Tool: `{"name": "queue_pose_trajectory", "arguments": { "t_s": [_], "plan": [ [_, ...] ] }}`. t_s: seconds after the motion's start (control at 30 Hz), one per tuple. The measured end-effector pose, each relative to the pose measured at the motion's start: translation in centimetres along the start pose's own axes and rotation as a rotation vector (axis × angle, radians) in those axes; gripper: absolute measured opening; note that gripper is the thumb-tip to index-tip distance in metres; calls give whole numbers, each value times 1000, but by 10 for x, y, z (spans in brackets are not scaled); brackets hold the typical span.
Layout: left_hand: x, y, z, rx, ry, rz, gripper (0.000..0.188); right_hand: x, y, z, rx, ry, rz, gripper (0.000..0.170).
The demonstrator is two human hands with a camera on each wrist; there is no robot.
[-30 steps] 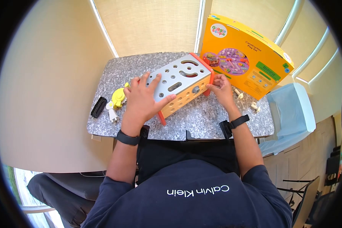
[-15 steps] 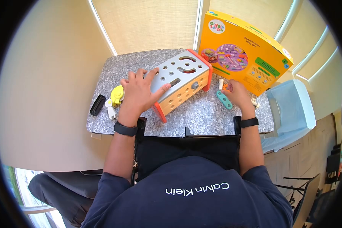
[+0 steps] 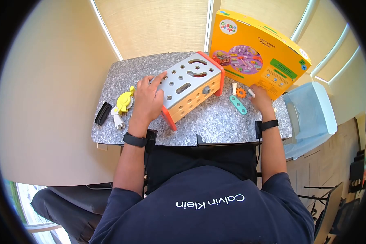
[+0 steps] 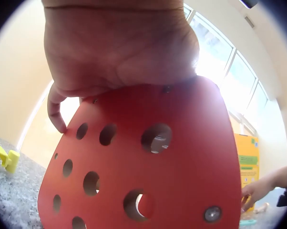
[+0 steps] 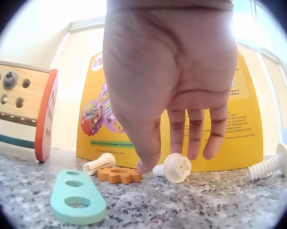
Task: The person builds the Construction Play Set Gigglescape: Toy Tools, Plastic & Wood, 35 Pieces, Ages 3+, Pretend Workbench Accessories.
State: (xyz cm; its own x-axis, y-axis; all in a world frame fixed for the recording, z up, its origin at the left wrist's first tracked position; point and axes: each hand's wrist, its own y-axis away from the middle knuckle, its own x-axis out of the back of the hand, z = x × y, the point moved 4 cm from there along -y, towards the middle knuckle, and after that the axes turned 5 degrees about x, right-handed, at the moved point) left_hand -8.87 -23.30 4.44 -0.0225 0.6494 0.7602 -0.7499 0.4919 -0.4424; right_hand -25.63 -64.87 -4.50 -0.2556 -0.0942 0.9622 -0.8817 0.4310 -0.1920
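Observation:
My left hand [image 3: 148,99] rests on the grey perforated top of a wooden toy workbench [image 3: 187,83]. In the left wrist view, the palm lies over the upper edge of its red end panel [image 4: 134,157], and a fingertip [image 4: 61,125] touches the panel's left side. My right hand [image 3: 262,99] pinches a white plastic bolt [image 5: 177,168] low over the table, with the thumb at its shaft; the index finger is hidden behind the thumb. Just left of it lie an orange gear [image 5: 119,175], a white slotted peg [image 5: 99,163] and a teal three-hole strip [image 5: 76,195].
A yellow play-set box [image 3: 272,53] stands behind the parts. Another white threaded bolt [image 5: 270,164] lies farther right. At the table's left are a yellow piece [image 3: 125,101], a white plug [image 3: 118,118] and a black case [image 3: 103,114]. A blue-covered chair [image 3: 313,110] stands beyond the right edge.
My right hand has left the workbench's right end and moved right to the white bolt. The teal strip, orange gear and slotted peg have come into view. The left hand stays on the workbench.

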Motion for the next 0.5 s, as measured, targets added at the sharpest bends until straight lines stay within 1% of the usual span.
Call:
{"name": "queue_pose_trajectory", "arguments": {
  "t_s": [0.13, 0.2, 0.23, 0.3, 0.33, 0.4, 0.43, 0.5],
  "plan": [
    [-1, 2, -3, -25, 57, 42, 59, -11, -4, 5, -5, -17, -5, 47],
    [0, 1, -4, -33, 69, 50, 59, -8, -3, -4, 28, 135, 120, 48],
    [0, 1, -4, -30, 71, 48, 59, -6, -6, -11, 28, 135, 121, 48],
    [-1, 2, -3, -28, 75, 45, 59, 7, -11, -38, 232, -21, 248, 50],
    [-1, 2, -3, -24, 81, 53, 58, 8, -14, -48, 229, -21, 249, 50],
    [-1, 2, -1, -27, 88, 57, 58, 5, -22, -64, 122, -155, 144, 53],
    [-2, 2, -2, -27, 89, 54, 58, 5, -25, -70, 118, -155, 148, 53],
    [-1, 1, -3, -30, 87, 54, 58, 6, -32, -81, 118, -127, 79, 48]
  ]
}}
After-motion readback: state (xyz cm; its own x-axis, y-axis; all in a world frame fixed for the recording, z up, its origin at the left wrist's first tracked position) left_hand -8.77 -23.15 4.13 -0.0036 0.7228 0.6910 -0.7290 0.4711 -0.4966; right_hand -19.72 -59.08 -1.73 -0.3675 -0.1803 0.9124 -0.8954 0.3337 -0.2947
